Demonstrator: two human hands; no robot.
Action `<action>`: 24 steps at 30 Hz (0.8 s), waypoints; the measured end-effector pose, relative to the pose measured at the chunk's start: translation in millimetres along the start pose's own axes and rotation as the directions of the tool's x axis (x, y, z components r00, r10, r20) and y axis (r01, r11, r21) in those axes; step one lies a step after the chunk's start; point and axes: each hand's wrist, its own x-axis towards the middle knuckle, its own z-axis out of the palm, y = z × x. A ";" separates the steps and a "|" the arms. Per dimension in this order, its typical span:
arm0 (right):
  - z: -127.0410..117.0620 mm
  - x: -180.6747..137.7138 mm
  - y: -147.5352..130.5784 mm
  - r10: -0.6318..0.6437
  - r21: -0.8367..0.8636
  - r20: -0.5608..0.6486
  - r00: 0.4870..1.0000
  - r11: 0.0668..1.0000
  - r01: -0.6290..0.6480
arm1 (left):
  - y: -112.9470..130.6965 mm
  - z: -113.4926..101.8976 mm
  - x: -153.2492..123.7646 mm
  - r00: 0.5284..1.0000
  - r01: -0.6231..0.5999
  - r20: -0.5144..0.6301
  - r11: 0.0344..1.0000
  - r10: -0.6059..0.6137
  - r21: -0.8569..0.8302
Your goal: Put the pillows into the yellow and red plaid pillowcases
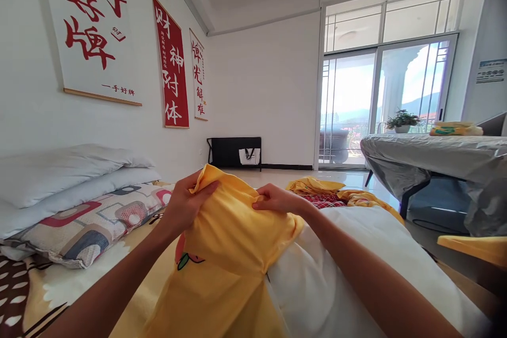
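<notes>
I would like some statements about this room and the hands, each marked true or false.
1. The left hand and the right hand both grip the yellow cloth cover. True.
2. The white padded quilt lies on the stacked white pillows. False: it lies under the right forearm, apart from them.
3. A small green potted plant stands by the glass sliding door. True.
4. The hanging paper wall scrolls are blue. False: they are red and white.

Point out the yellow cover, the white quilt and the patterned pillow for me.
yellow cover (233, 232): head view, on the gathered cloth near its middle.
white quilt (380, 235): head view, on its bare upper surface.
patterned pillow (91, 227): head view, on its printed front face.
</notes>
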 end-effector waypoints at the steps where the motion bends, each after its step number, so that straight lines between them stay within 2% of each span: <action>1: -2.7 0.9 -1.8 -0.008 -0.056 -0.068 0.998 0.998 0.004 | -4.0 -3.8 2.6 1.000 0.007 -0.021 0.999 -0.008 -0.033; 2: -7.0 1.2 -4.3 -0.039 -0.157 -0.164 0.986 0.988 0.013 | -8.4 -7.8 5.8 0.998 0.023 -0.050 0.997 -0.027 -0.078; 4: -19.1 -1.2 -9.3 -0.154 -0.401 -0.365 0.918 0.916 -0.006 | -16.5 -15.8 13.5 0.989 0.062 -0.118 0.982 -0.084 -0.177; 6: -32.3 -8.0 -11.8 -0.243 -0.532 -0.459 0.854 0.846 -0.045 | -21.4 -21.5 20.2 0.977 0.091 -0.171 0.970 -0.132 -0.225; 7: -37.6 -12.8 -11.8 -0.255 -0.535 -0.457 0.852 0.844 -0.034 | -21.6 -22.8 22.2 0.973 0.093 -0.187 0.974 -0.133 -0.208; 9: -43.2 -23.0 -10.0 -0.253 -0.450 -0.377 0.891 0.891 0.063 | -16.7 -22.5 22.2 0.976 0.066 -0.199 0.991 -0.088 -0.114; 12: -39.3 -33.3 -6.9 -0.233 -0.141 -0.279 0.931 0.970 0.200 | 1.6 -17.5 12.0 0.980 -0.011 -0.196 1.000 0.015 0.020; 14: -32.3 -34.0 -7.2 -0.169 0.061 -0.276 0.946 0.979 0.192 | 14.8 -14.4 1.4 0.981 -0.048 -0.184 0.997 0.057 0.052; 16: -25.3 -30.1 -10.3 -0.120 0.169 -0.229 0.966 0.972 0.161 | 23.8 -13.3 -8.7 0.985 -0.051 -0.164 0.997 0.059 0.049; 20: -14.3 -16.3 -23.5 -0.129 0.193 -0.066 0.989 0.971 0.139 | 28.4 -15.8 -20.2 0.992 0.029 -0.121 0.999 -0.031 -0.020; 24: -6.8 -8.5 -43.4 -0.164 0.105 -0.063 0.985 0.980 0.170 | 27.8 -19.7 -24.8 0.991 0.116 -0.058 0.992 -0.119 -0.050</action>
